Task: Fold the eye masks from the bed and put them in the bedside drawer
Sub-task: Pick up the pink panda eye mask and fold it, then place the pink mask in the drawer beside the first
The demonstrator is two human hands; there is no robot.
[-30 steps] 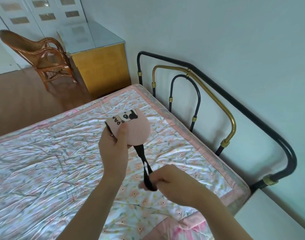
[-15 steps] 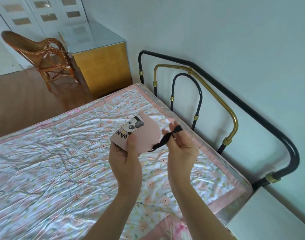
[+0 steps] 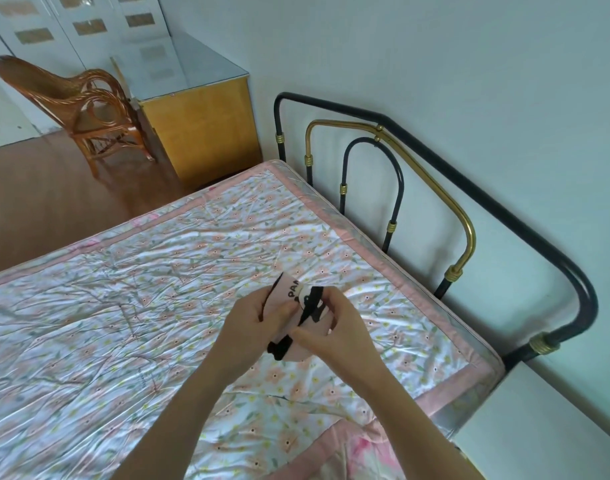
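A pink eye mask (image 3: 294, 295) with a panda print and black lettering is folded small and held in the air above the bed (image 3: 123, 306). Its black elastic strap (image 3: 310, 306) runs across the folded mask. My left hand (image 3: 258, 330) grips the mask from the left, thumb on its front. My right hand (image 3: 334, 327) holds it from the right, fingers pinching the strap against the mask. The white top of the bedside cabinet (image 3: 538, 427) shows at the lower right; its drawer is out of view.
A black and brass metal headboard (image 3: 469, 216) runs along the wall on the right. A rattan chair (image 3: 85, 109) and a yellow wooden cabinet (image 3: 206, 126) stand on the wooden floor beyond the bed. A pink folded quilt edge (image 3: 348, 445) lies near me.
My right hand pulled the strap from below up and over the mask, then wound it across the front. Both hands have come together and the mask is folded smaller.
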